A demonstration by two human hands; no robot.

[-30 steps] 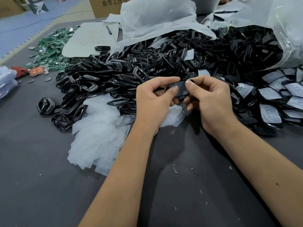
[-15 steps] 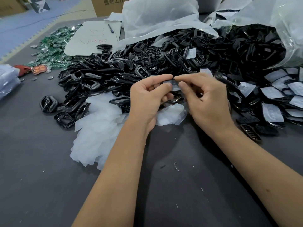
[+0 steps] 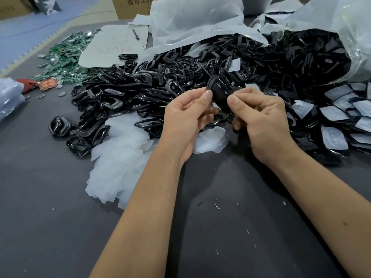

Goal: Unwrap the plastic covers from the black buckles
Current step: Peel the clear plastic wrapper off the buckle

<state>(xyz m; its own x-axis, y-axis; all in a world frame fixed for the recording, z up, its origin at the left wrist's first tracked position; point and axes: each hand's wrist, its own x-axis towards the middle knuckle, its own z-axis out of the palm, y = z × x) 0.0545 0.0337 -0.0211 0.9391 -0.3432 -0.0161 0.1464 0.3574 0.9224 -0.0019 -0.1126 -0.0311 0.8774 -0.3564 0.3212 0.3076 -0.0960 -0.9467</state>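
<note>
I held one black buckle point(image 3: 219, 95) up between both hands, just above the near edge of the big heap of buckles point(image 3: 152, 85) on the dark desk point(image 3: 50, 217). My left hand point(image 3: 186, 119) had its grip clamped on the buckle's left side, thumb tip pressed on top and fingers curled beneath. My right hand point(image 3: 261, 121) had its grip clamped on the right side the same way, thumb on top, the other fingers folded under. Whether any plastic still clung to that buckle I could not tell.

Below my left wrist lay a pile of loose clear plastic covers point(image 3: 120, 157), touching the front of the heap, and a few more covers point(image 3: 210, 139) sat just under my hands. To my right, buckles still in their plastic covers point(image 3: 334, 137) were spread over the desk. Behind them a large clear bag point(image 3: 341, 37) lay open, full of black buckles. Far left were green packets point(image 3: 66, 55), a white sheet point(image 3: 112, 49) with a pen point(image 3: 136, 34) on it, and a cardboard box point(image 3: 130, 7) behind.
</note>
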